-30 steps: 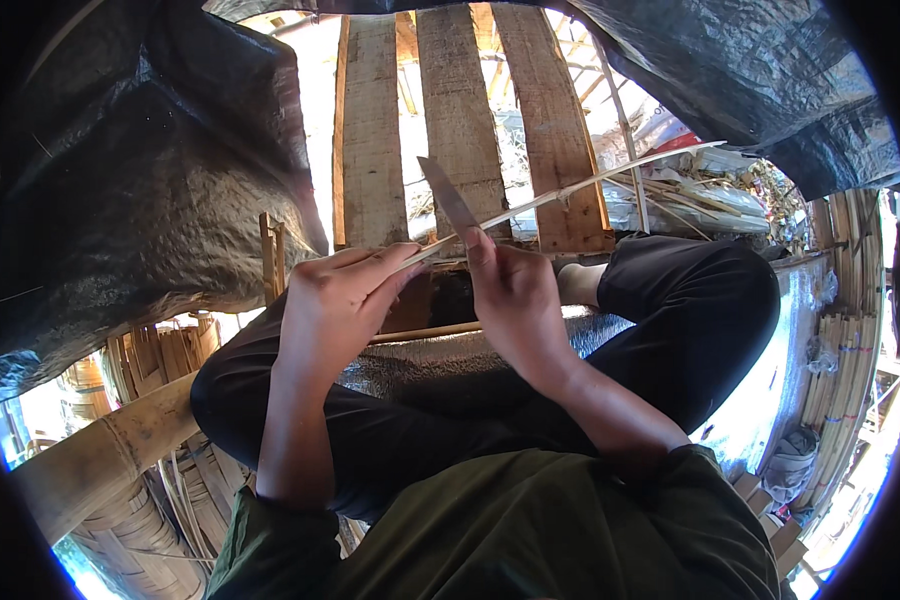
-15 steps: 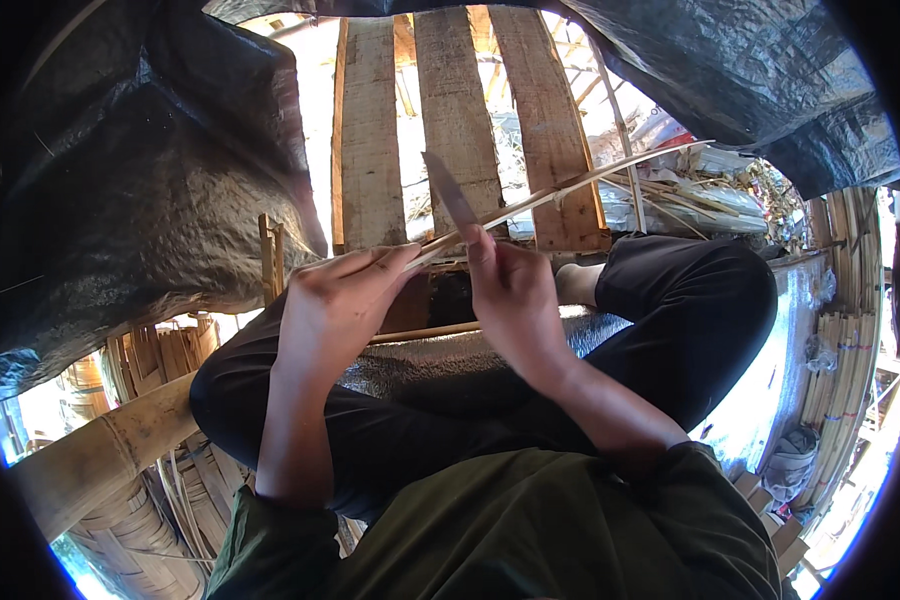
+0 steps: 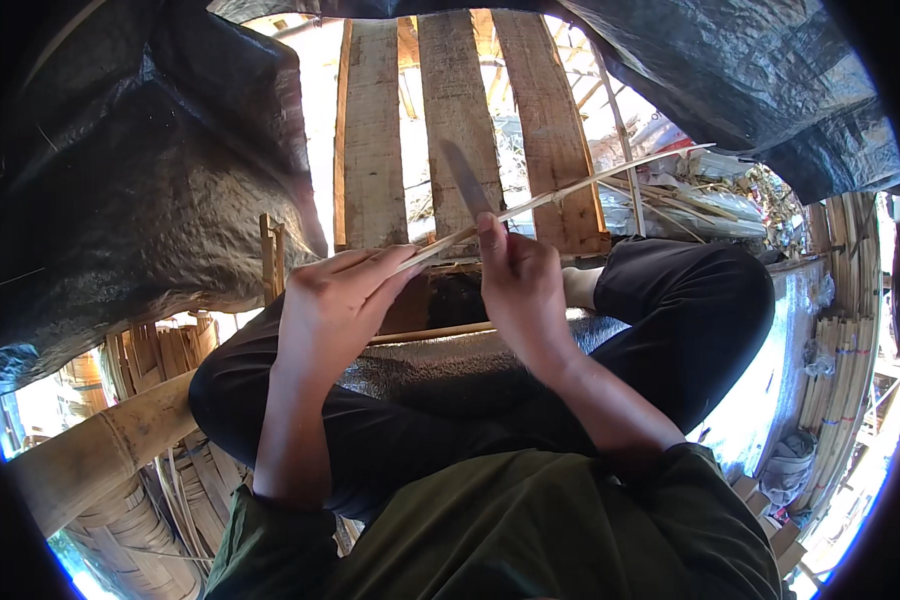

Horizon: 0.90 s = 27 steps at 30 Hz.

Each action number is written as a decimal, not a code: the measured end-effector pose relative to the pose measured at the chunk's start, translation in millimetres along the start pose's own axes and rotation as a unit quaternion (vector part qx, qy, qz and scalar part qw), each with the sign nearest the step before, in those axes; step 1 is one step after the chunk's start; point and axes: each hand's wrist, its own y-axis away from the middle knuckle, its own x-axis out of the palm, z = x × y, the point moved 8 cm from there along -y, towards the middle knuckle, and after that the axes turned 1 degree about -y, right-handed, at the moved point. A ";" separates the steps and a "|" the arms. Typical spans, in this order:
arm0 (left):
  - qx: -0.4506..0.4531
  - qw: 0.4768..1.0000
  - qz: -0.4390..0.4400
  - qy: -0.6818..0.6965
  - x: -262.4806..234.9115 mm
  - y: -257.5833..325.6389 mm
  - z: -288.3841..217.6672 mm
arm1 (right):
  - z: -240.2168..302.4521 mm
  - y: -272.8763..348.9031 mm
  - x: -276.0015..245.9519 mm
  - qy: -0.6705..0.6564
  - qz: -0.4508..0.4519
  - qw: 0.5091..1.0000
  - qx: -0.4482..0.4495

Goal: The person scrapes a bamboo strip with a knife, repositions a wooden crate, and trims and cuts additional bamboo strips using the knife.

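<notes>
A thin, pale bamboo strip [image 3: 580,184] runs from my left hand up to the far right, crossing in front of the wooden planks. Closed around its near end is my left hand [image 3: 342,290], with the fingers pinched together. My right hand [image 3: 520,275] grips a knife [image 3: 464,178], its blade pointing up and away from me. The knife crosses the strip just beyond my right thumb, which presses near the blade's base. The knife's handle is hidden inside my fist.
Wooden planks [image 3: 372,130] stand side by side ahead. Dark plastic sheeting [image 3: 120,200] hangs at the left and upper right. A thick bamboo pole [image 3: 110,455] lies by my left knee. Bundled bamboo strips [image 3: 838,375] stand at the right, near a grey bag [image 3: 792,465].
My right hand and the knife have shifted slightly right along the strip, away from my left hand. My left hand stays nearly in place, still holding the strip.
</notes>
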 end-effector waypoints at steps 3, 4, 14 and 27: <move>-0.041 0.999 0.007 0.026 -2.4 1.6 4.3 | -5.2 -9.6 -13.6 -0.012 0.020 0.995 0.097; -0.048 0.998 0.008 0.031 -3.8 2.0 4.3 | -6.1 -9.4 -9.4 -0.029 0.019 0.995 0.094; 0.018 0.999 -0.033 0.018 -51.4 -4.8 26.8 | 7.5 -31.0 -62.7 0.020 -0.082 0.994 -0.067; -0.079 0.963 -0.138 0.218 -131.3 33.3 84.9 | 20.1 -36.8 -53.7 0.269 -0.055 0.925 -0.263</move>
